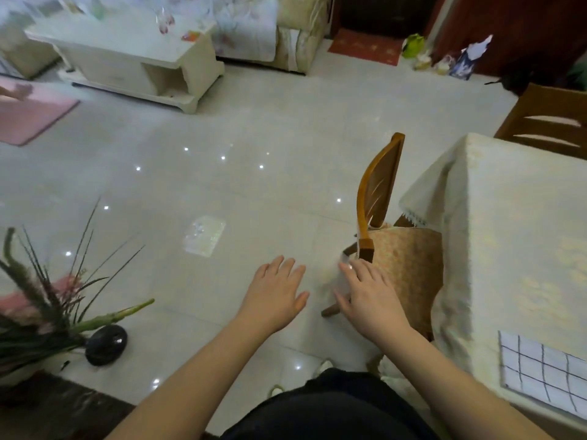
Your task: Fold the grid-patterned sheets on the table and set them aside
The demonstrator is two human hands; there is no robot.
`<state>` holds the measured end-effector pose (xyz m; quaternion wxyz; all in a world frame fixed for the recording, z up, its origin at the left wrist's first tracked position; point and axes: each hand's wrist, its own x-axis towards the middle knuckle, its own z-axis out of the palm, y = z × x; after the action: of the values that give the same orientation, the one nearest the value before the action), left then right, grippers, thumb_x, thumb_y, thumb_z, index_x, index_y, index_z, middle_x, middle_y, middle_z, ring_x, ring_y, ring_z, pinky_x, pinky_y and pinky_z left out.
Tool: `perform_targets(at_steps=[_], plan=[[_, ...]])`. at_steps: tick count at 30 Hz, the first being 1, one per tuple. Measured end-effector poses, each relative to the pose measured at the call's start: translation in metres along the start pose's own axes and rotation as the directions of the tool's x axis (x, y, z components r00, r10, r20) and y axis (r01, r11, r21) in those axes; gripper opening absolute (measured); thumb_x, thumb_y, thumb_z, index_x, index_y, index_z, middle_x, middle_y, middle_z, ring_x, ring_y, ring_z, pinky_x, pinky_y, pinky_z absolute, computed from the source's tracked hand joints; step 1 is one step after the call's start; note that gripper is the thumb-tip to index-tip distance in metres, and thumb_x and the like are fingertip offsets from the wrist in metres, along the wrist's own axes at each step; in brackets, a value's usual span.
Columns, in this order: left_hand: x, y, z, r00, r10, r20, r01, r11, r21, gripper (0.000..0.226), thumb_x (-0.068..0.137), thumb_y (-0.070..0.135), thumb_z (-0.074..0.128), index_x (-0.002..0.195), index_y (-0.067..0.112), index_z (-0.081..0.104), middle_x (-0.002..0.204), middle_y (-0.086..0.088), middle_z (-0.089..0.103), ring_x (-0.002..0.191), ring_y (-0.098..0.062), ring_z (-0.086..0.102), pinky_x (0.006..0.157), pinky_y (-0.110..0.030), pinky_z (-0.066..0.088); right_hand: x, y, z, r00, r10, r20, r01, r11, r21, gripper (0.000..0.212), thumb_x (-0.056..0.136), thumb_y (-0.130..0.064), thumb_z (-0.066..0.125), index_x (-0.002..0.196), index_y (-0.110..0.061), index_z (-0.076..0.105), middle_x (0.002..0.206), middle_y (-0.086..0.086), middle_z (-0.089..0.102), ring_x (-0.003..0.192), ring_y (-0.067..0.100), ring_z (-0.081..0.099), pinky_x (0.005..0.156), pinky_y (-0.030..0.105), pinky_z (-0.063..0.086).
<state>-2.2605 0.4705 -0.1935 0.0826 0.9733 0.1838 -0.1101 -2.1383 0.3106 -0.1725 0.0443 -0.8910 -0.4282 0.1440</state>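
A white sheet with a dark grid pattern lies flat on the table at the lower right, partly cut off by the frame edge. The table wears a pale cream cloth. My left hand hovers over the floor with straight, spread fingers and holds nothing. My right hand reaches forward beside it, fingers extended, in front of the chair and left of the table. Something small and clear shows at its fingertips; I cannot tell what it is. Neither hand touches the sheet.
A wooden chair with a cushioned seat is tucked at the table's left side. A potted plant and a dark round object sit at lower left. A white coffee table stands far back. A clear packet lies on the tiled floor.
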Motion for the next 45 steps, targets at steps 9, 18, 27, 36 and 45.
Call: perform_targets(at_steps=[9, 18, 27, 36, 45], plan=[[0.073, -0.037, -0.021, 0.992, 0.066, 0.107, -0.071, 0.997, 0.043, 0.089, 0.075, 0.063, -0.003, 0.152, 0.027, 0.021, 0.16, -0.001, 0.02, 0.149, -0.022, 0.012, 0.12, -0.045, 0.01, 0.073, -0.004, 0.001, 0.995, -0.082, 0.061, 0.084, 0.996, -0.026, 0.06, 0.101, -0.046, 0.032, 0.154, -0.021, 0.017, 0.16, 0.005, 0.02, 0.148, 0.023, 0.015, 0.12, 0.04, 0.01], [0.146, -0.068, -0.054, 0.997, -0.008, 0.078, 0.002, 0.997, 0.076, 0.074, 0.087, 0.057, 0.011, 0.147, 0.022, 0.038, 0.151, -0.004, 0.04, 0.143, -0.026, 0.03, 0.118, -0.047, 0.014, 0.173, 0.006, -0.017, 0.995, -0.094, 0.02, 0.095, 0.995, -0.04, 0.058, 0.099, -0.044, 0.04, 0.15, -0.019, 0.029, 0.154, 0.009, 0.035, 0.143, 0.028, 0.03, 0.118, 0.046, 0.019], [0.238, -0.118, -0.066, 0.993, 0.084, 0.089, -0.092, 0.991, 0.095, 0.062, 0.087, 0.043, 0.026, 0.136, 0.017, 0.053, 0.137, -0.009, 0.056, 0.13, -0.03, 0.049, 0.11, -0.048, 0.034, 0.258, 0.005, -0.027, 0.998, 0.06, 0.022, -0.06, 0.998, 0.013, 0.058, 0.1, -0.043, 0.039, 0.151, -0.019, 0.027, 0.154, 0.006, 0.035, 0.143, 0.026, 0.029, 0.118, 0.044, 0.017], [0.343, -0.22, -0.107, 0.964, 0.238, 0.122, -0.25, 0.964, 0.094, 0.057, 0.1, 0.043, 0.022, 0.152, 0.021, 0.021, 0.159, -0.005, 0.023, 0.147, -0.025, 0.015, 0.12, -0.045, 0.007, 0.379, -0.042, -0.049, 0.977, 0.214, 0.006, -0.214, 0.976, -0.03, 0.056, 0.095, -0.039, 0.051, 0.144, -0.015, 0.042, 0.143, 0.009, 0.05, 0.134, 0.029, 0.044, 0.111, 0.044, 0.032], [0.431, -0.253, -0.146, 0.942, 0.329, 0.063, -0.334, 0.937, 0.101, 0.079, 0.083, 0.051, 0.0, 0.149, 0.023, 0.031, 0.155, -0.003, 0.033, 0.145, -0.023, 0.024, 0.117, -0.045, 0.013, 0.45, -0.038, -0.086, 0.945, 0.316, -0.081, -0.316, 0.949, 0.019, 0.052, 0.1, -0.04, 0.04, 0.147, -0.017, 0.039, 0.148, 0.007, 0.045, 0.137, 0.026, 0.04, 0.113, 0.041, 0.03]])
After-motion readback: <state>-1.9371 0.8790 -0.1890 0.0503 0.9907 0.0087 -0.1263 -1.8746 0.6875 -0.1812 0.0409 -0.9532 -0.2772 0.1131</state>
